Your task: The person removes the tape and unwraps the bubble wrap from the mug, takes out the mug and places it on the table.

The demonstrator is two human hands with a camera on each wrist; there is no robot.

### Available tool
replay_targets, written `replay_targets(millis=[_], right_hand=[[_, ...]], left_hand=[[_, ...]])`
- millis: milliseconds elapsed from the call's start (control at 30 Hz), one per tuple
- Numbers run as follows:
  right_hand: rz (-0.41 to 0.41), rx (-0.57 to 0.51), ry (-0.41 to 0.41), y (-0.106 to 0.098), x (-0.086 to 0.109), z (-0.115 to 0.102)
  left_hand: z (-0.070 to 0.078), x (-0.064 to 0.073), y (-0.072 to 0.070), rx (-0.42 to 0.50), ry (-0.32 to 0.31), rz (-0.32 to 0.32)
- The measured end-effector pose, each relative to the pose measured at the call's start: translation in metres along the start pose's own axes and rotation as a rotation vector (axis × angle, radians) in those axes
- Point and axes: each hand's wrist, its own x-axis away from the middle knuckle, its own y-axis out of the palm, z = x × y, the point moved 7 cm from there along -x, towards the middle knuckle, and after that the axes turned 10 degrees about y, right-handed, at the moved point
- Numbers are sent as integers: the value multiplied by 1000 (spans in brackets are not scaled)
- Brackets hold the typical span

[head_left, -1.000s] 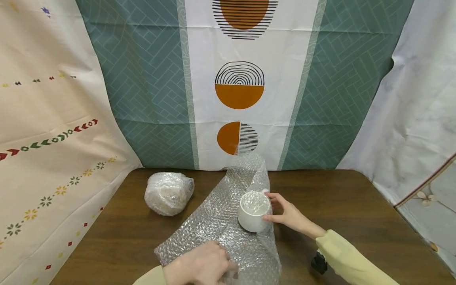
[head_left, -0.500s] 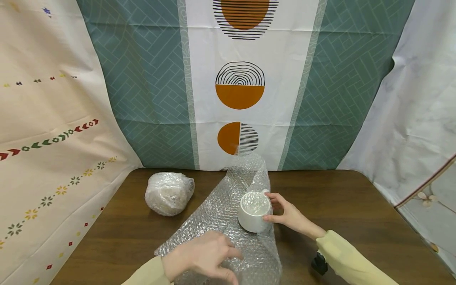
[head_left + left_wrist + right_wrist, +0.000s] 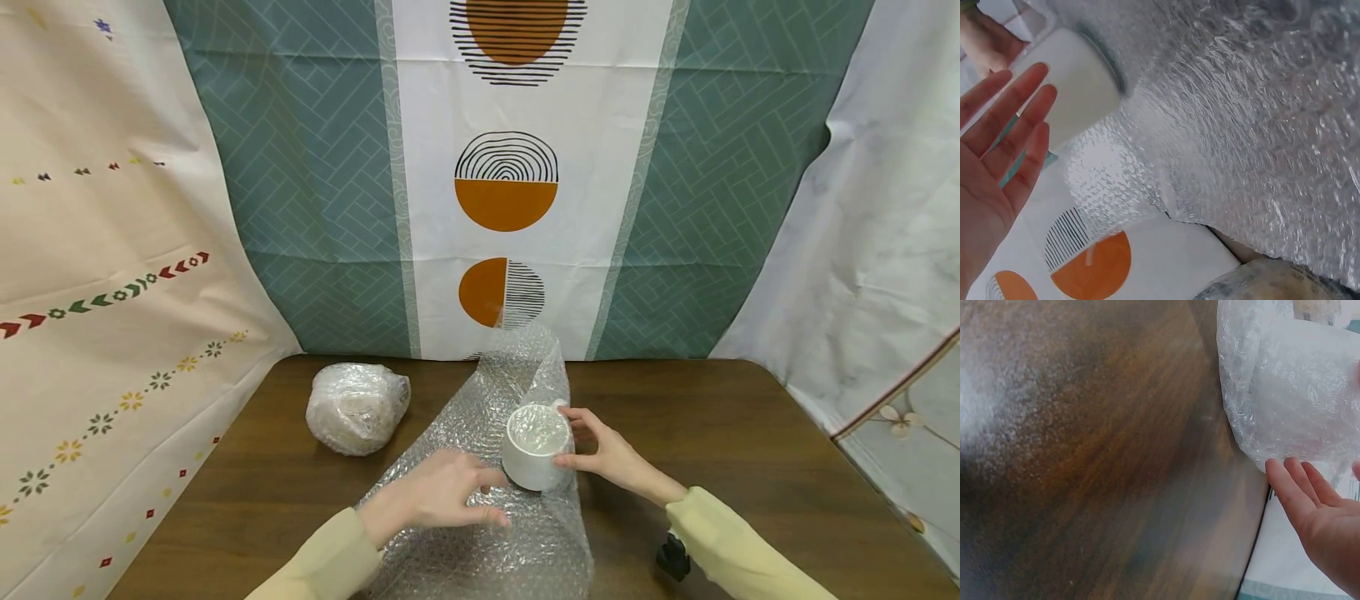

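Note:
A white cup (image 3: pixel 534 458) stands upright on a long sheet of bubble wrap (image 3: pixel 480 550), with clear wrap visible inside its rim. My right hand (image 3: pixel 607 454) holds the cup's right side between thumb and fingers, the wrap's right edge drawn up against that side. In the right wrist view, the fingertips (image 3: pixel 1275 472) press on the wrap (image 3: pixel 1297 394) covering the cup. My left hand (image 3: pixel 442 492) hovers over the sheet at the cup's lower left, fingers spread and holding nothing. The left wrist view shows its open palm (image 3: pixel 991 181) apart from the cup (image 3: pixel 1079 87).
A bundle wrapped in bubble wrap (image 3: pixel 356 408) sits at the back left of the wooden table (image 3: pixel 225 500). The sheet's far end leans up toward the patterned cloth (image 3: pixel 502 200) behind. A small black object (image 3: pixel 672 557) is by the right sleeve.
My left hand has risen from the near part of the sheet and moved forward, toward the cup, its fingers opening out. The right hand and the cup have stayed in place.

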Motion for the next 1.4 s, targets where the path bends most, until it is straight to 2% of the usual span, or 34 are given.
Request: replay_targets(millis=[233, 367, 533, 800, 933, 1033, 1167, 1267, 1400], right_hand=[[5, 5, -6, 2, 2, 3], [7, 3, -1, 3, 4, 5], [9, 10, 18, 5, 6, 6], [14, 15, 16, 7, 7, 5], [5, 12, 9, 9, 7, 4], [-2, 9, 10, 9, 7, 4], [1, 7, 16, 6, 4, 5], [6, 9, 16, 3, 2, 5], [8, 24, -2, -1, -8, 12]], left_hand=[[-12, -1, 0, 3, -70, 69], [-20, 0, 0, 15, -147, 127], [-29, 0, 2, 86, -237, 206], [-40, 1, 8, 134, -302, 321], [-44, 2, 12, 160, -345, 352], [-50, 1, 17, 227, -401, 356], [-60, -6, 24, 385, -465, 378], [-66, -14, 27, 502, -473, 403], [-74, -24, 29, 575, -450, 419]])
